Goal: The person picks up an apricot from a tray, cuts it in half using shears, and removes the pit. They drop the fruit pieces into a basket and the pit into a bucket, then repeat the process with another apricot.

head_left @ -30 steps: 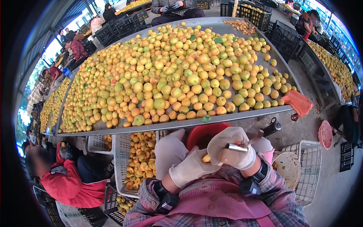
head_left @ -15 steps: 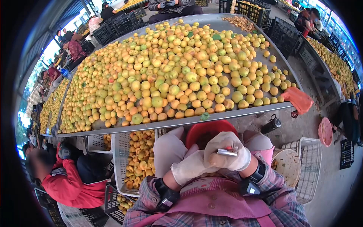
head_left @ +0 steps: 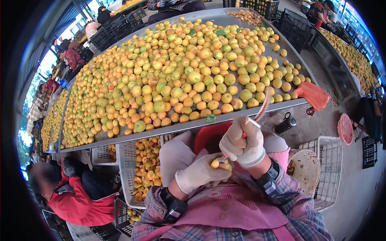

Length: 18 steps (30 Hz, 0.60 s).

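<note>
In my gloved left hand is a yellow apricot, gripped low in front of my apron. My gloved right hand is closed around a small pitting knife with red parts, its tip at the apricot. The fingers hide most of its handle. A thin, curved whitish and red strip rises from the top of this hand, and I cannot make out what it is. Just beyond my hands, a red basin sits between my knees, partly covered by them.
Whole apricots cover much of the metal-rimmed table. White crate at left holds opened apricots. A bucket, a black bottle and an orange bag lie right. A person in red sits at left.
My hands have moved apart from being clasped together; the right one is higher and turned. The apricot and the knife tip now show between them. The view has shifted slightly.
</note>
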Tool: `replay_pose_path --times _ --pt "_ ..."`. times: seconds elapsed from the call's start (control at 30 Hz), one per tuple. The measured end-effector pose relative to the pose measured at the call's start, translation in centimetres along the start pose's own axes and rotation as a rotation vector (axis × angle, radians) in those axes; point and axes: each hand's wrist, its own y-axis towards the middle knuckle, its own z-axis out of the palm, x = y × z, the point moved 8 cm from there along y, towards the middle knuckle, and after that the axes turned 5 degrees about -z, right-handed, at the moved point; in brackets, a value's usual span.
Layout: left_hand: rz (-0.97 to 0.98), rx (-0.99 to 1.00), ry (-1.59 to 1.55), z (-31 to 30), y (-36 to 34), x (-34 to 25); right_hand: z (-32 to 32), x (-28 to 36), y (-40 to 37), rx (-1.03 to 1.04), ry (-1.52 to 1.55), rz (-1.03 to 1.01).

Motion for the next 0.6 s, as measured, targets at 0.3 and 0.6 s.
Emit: replay_pose_path --times 0.3,0.6 --pt "0.095 -0.086 -0.632 -0.8 0.2 1.0 1.5 0.7 0.2 -0.079 -0.346 -0.113" --pt "0.429 -0.456 -0.198 -2.2 0.2 -0.5 0.3 -0.2 0.7 -0.289 -0.233 -0.046"
